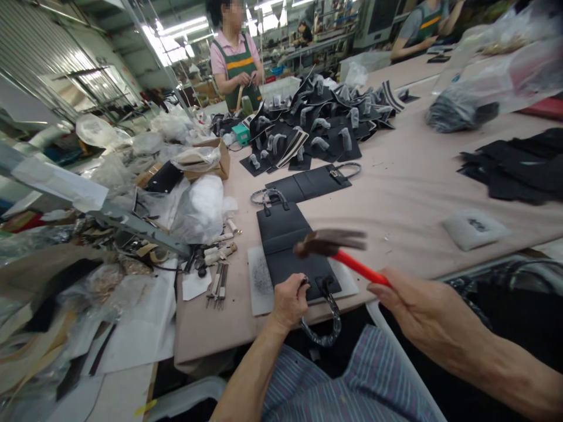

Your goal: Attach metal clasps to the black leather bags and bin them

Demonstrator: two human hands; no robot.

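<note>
My right hand (422, 310) is wrapped round the red handle of a hammer (358, 264); its brown metal head is raised over the work and blurred. Below it lies a black bag panel (285, 231) with a plastic-wrapped handle at each end. The near handle (328, 337) hangs past the table edge. My left hand (291, 300) rests on the panel's near end, fingers pinched together; a small dark thing shows at the fingertips, too small to name. Under the panel sits a pale slab (261, 278), its left part speckled dark.
Another black panel (308, 183) with handles lies behind. Many wrapped-handle pieces are heaped (321, 123) farther back. Metal punches (217, 284) lie on the left, near plastic bags (202, 205). Black pieces (519, 164) are stacked at right. A person (237, 58) in a green apron stands across the table.
</note>
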